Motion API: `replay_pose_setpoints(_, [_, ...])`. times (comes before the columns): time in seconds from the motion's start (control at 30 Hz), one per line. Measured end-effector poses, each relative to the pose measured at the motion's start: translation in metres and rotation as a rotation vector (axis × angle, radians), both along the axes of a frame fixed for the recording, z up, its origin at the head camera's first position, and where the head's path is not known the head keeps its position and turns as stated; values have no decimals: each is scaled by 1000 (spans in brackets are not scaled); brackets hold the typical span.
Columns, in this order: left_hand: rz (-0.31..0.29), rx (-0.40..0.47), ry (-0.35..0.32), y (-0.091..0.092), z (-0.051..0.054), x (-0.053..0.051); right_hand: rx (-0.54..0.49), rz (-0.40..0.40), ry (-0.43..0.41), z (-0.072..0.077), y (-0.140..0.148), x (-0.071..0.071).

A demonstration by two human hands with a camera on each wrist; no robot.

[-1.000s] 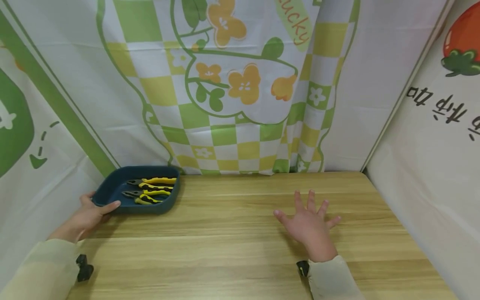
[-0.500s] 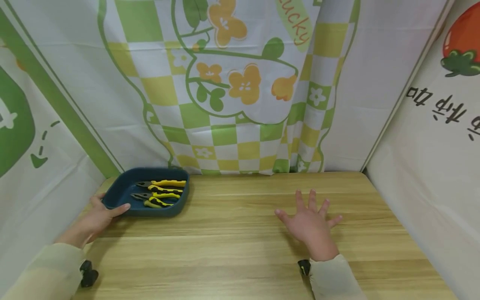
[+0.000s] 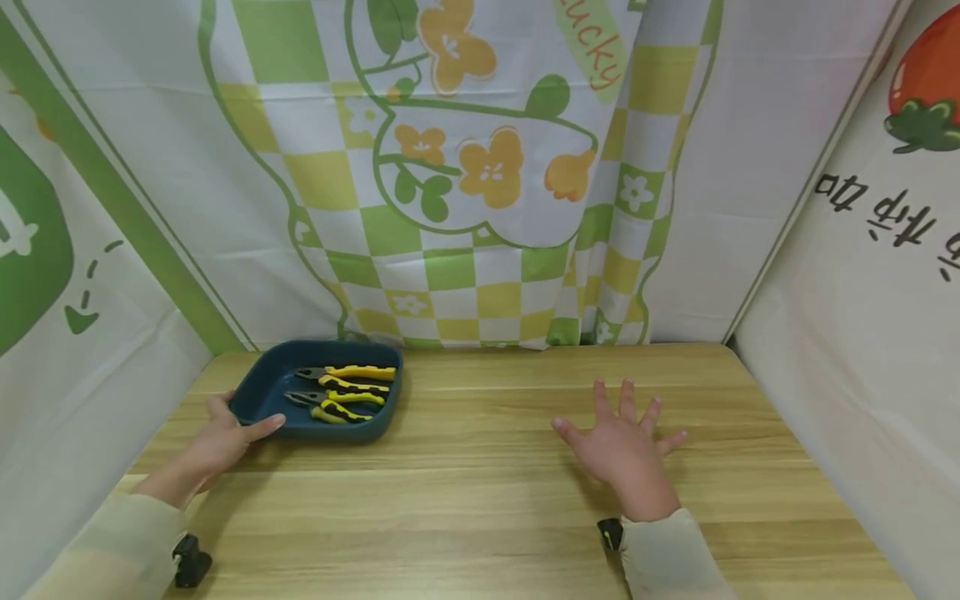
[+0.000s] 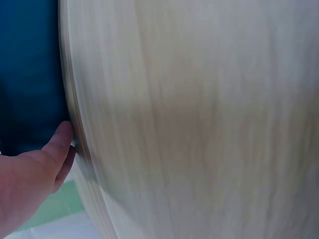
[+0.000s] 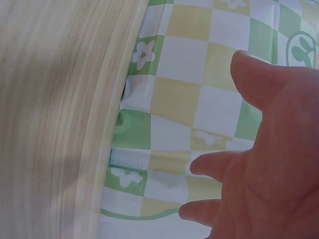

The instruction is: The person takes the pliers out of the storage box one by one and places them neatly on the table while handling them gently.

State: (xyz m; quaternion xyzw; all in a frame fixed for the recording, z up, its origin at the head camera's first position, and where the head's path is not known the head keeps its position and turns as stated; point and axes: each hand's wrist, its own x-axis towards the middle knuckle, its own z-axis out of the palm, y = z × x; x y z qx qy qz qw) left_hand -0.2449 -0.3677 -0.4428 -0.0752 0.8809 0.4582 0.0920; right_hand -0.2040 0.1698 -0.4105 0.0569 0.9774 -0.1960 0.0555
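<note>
A dark blue tray point(image 3: 262, 400) is at the table's back left, with two pairs of yellow-and-black pliers, an upper one point(image 3: 360, 372) and a lower one point(image 3: 345, 410), lying in it, jaws to the left. The left hand point(image 3: 221, 442) grips the tray's left end, thumb at the near rim. In the left wrist view that hand point(image 4: 35, 174) is against the blue tray wall point(image 4: 30, 74). On the right, the right hand point(image 3: 621, 454) is spread palm down over the table and holds nothing; the right wrist view shows its fingers point(image 5: 214, 167) apart.
The wooden table point(image 3: 480, 500) meets a checked curtain point(image 3: 450, 283) along its back edge. White printed cloth walls stand at the left point(image 3: 112, 358) and right point(image 3: 847, 333). A small black device point(image 3: 191, 561) is on the left wrist, another point(image 3: 611, 533) on the right.
The left hand and the tray with the pliers have moved to the right and slightly towards the near side. The right hand has stayed almost still, fingers spread.
</note>
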Motion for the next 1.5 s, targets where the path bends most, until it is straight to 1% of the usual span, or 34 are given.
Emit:
replay_pose_setpoints(0.27, [-30, 5, -6, 25, -1, 8, 6, 1, -2, 2, 0, 1])
replay_pose_setpoints(0.37, [-41, 25, -9, 35, 0, 12, 7, 4, 2, 2, 0, 1])
replay_pose_setpoints(0.53, [-48, 33, -20, 52, 1, 20, 11, 7, 9, 4, 0, 2])
replay_pose_setpoints(0.63, [-39, 20, -19, 61, 3, 24, 10, 7, 10, 4, 0, 2])
replay_pose_setpoints(0.73, [-28, -1, -5, 70, 2, 28, 9, 6, 7, 3, 0, 2])
replay_pose_setpoints(0.8, [-25, 2, 0, 75, 1, 31, 10, 5, 6, 3, 1, 2])
replay_pose_setpoints(1.03, [-13, 59, 7, 95, -2, 41, 14, 0, 8, 2, 1, 2])
replay_pose_setpoints(1.3, [15, 84, 61, 121, -6, 55, 15, -4, 7, 0, 2, 0])
replay_pose_setpoints(1.5, [25, 79, 66, 138, -7, 67, 11, -4, 6, 0, 2, 1])
